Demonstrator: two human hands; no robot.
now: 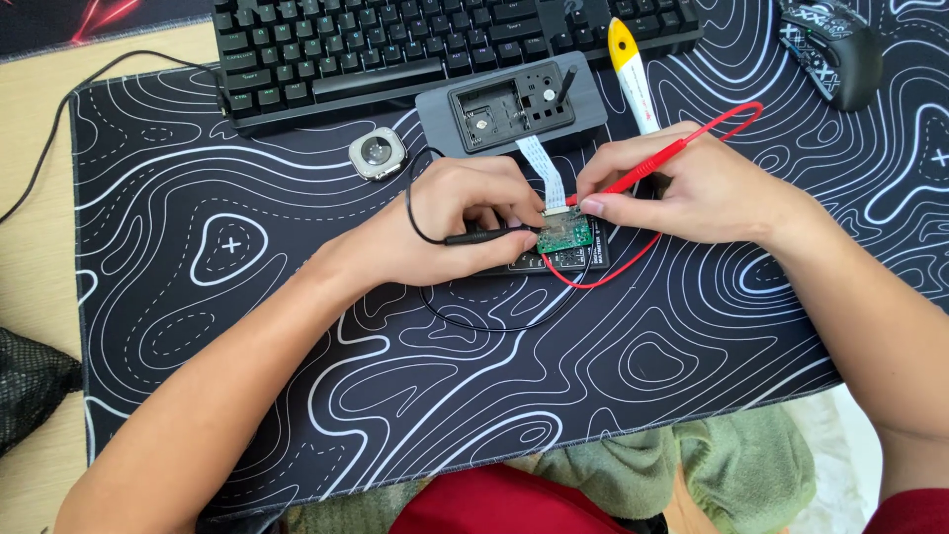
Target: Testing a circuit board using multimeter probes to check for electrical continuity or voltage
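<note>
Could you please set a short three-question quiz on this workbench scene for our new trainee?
1. True or false: the left hand holds the red probe.
2. Which item lies between the keyboard and the left hand? A) round silver watch case B) computer mouse C) yellow-handled tool
3. Fill in: both probe tips meet at the small green ____, joined by a white ribbon cable to the grey housing.

Key: 1. False; it holds the black probe, and the right hand holds the red one. 2. A. 3. circuit board.
</note>
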